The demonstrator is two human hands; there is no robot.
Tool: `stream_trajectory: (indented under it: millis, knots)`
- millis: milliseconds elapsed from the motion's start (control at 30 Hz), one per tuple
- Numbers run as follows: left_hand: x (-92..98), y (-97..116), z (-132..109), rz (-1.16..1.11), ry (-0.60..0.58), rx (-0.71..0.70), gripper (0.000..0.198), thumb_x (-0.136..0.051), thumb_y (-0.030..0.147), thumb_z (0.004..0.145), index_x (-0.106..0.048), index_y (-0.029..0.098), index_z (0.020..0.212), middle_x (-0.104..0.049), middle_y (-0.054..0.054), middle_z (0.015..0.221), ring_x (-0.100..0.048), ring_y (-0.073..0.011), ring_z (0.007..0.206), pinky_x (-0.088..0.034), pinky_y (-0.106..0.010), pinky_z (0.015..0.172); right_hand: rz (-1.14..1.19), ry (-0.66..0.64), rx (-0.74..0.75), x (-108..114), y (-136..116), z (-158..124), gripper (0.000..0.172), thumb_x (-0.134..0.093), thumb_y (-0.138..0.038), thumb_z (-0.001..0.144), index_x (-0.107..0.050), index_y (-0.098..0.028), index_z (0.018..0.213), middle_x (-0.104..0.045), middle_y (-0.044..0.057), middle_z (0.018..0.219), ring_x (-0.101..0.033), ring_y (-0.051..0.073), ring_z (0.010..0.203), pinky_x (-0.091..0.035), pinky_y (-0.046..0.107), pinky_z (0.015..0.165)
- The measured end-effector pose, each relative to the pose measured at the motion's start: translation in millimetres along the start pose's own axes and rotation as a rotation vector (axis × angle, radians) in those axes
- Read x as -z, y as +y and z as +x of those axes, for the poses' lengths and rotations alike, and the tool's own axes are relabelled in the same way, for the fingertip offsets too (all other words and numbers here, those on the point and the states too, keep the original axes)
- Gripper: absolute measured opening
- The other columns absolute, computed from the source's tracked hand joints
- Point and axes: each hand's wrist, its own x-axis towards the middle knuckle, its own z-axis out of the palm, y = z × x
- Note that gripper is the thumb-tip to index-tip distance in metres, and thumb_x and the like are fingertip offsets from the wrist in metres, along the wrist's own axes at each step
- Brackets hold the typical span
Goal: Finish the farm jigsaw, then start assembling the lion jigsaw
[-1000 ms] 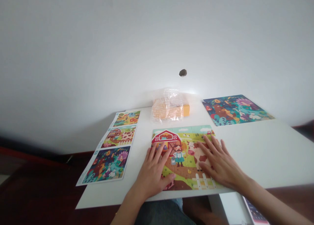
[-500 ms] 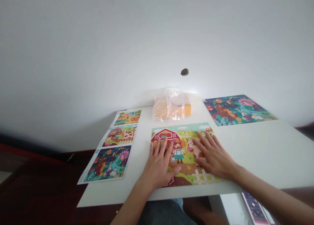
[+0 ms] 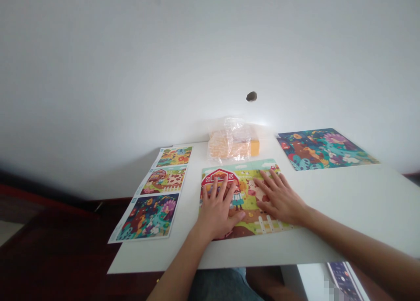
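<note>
A farm jigsaw puzzle [image 3: 251,215] lies flat on the white table, with a red barn, a farmer and a cow on it. My left hand [image 3: 218,207] rests on its left part with the fingers spread over the barn. Over the cow on the right part, my right hand [image 3: 278,196] lies flat, fingers apart. Both palms face down and cover some of the picture. Neither hand grips anything.
A sheet with three printed pictures [image 3: 163,180] lies at the table's left edge. Behind the puzzle sits a yellow box in clear plastic wrap [image 3: 232,143]. A dark animal puzzle [image 3: 328,148] lies at the back right. A wall with a hole [image 3: 251,96] stands behind.
Both hands and the farm puzzle have slid a little away from me, and the puzzle has turned slightly. The view has shifted a bit.
</note>
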Motion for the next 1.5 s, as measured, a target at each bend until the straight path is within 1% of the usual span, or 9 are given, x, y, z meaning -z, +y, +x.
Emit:
stream_trajectory:
  millis: [500,633,733,900,1000,1067,1233,1367,1500]
  knots:
    - [-2.1,-4.7,4.0,-0.004,0.02,-0.002,0.085,-0.038,0.073,0.087,-0.016,0.029,0.157,-0.008,-0.005,0.165,-0.005,-0.0428,0.149,-0.008,-0.07,0.113,0.011,0.021,-0.008,0.1,-1.8,4.2,0.069,-0.031,-0.064,0.095,-0.029,-0.028,0.155,-0.021,0.009,0.163,-0.013,0.039,0.148,-0.02,0.061,0.114]
    - [-1.7,-4.6,4.0,-0.015,0.018,0.007,0.086,-0.038,0.074,0.087,-0.016,0.03,0.157,-0.009,-0.005,0.165,-0.007,-0.0425,0.149,-0.008,-0.07,0.113,0.048,0.06,0.002,4.7,2.3,8.4,0.067,-0.037,-0.064,0.093,-0.039,-0.027,0.149,-0.036,0.012,0.155,-0.029,0.039,0.141,-0.029,0.058,0.11]
    - [-0.9,-4.6,3.8,-0.029,0.012,0.011,0.086,-0.036,0.076,0.086,-0.018,0.03,0.157,-0.012,-0.005,0.165,-0.009,-0.0428,0.148,-0.008,-0.07,0.113,0.126,0.176,-0.022,23.9,12.0,35.7,0.067,-0.047,-0.059,0.091,-0.044,-0.02,0.144,-0.051,0.017,0.135,-0.048,0.034,0.121,-0.042,0.05,0.1]
    - [1.5,-3.7,2.8,-0.032,-0.004,0.019,0.086,-0.038,0.074,0.087,-0.018,0.029,0.157,-0.012,-0.005,0.165,-0.008,-0.0434,0.148,-0.008,-0.071,0.113,0.063,0.363,0.015,62.1,38.5,140.2,0.085,-0.057,-0.064,0.084,-0.033,-0.012,0.147,-0.037,0.022,0.143,-0.034,0.041,0.129,-0.036,0.056,0.102]
    - [2.1,-3.4,2.2,-0.024,-0.006,0.026,0.087,-0.043,0.071,0.086,-0.015,0.03,0.157,-0.011,-0.004,0.165,-0.006,-0.0443,0.148,-0.008,-0.071,0.113,0.036,0.206,0.055,60.7,56.8,204.0,0.109,-0.064,-0.075,0.071,-0.027,-0.008,0.149,-0.03,0.025,0.147,-0.029,0.046,0.131,-0.031,0.062,0.102]
    - [1.5,-3.5,1.9,-0.024,-0.002,0.027,0.089,-0.044,0.072,0.085,-0.013,0.031,0.157,-0.01,-0.003,0.165,-0.004,-0.0445,0.148,-0.009,-0.071,0.114,0.043,0.061,0.102,51.8,64.4,231.3,0.112,-0.063,-0.079,0.068,-0.03,-0.008,0.148,-0.034,0.024,0.144,-0.034,0.046,0.127,-0.03,0.062,0.102]
    - [1.6,-3.1,1.5,-0.037,-0.009,0.035,0.091,-0.043,0.075,0.083,-0.013,0.032,0.157,-0.008,-0.001,0.165,-0.002,-0.0438,0.149,-0.007,-0.07,0.115,-0.049,-0.052,0.101,37.2,61.6,249.6,0.116,-0.073,-0.077,0.057,-0.033,-0.018,0.149,-0.043,0.022,0.137,-0.041,0.047,0.121,-0.034,0.063,0.098]
    - [5.1,-1.6,1.2,-0.05,-0.013,0.052,0.09,-0.045,0.074,0.083,-0.015,0.033,0.157,-0.01,0.0,0.165,-0.001,-0.0425,0.149,-0.006,-0.069,0.116,-0.113,-0.1,0.069,43.9,56.4,250.1,0.118,-0.078,-0.072,0.053,-0.031,-0.026,0.15,-0.045,0.021,0.135,-0.043,0.046,0.121,-0.039,0.058,0.096]
    - [6.9,-0.7,1.5,-0.06,-0.017,0.064,0.089,-0.046,0.074,0.082,-0.018,0.033,0.157,-0.012,-0.001,0.165,-0.001,-0.0421,0.149,-0.005,-0.067,0.117,-0.086,-0.133,0.11,54.6,59.8,249.1,0.107,-0.075,-0.071,0.06,-0.034,-0.03,0.149,-0.049,0.018,0.133,-0.047,0.043,0.118,-0.042,0.052,0.094]
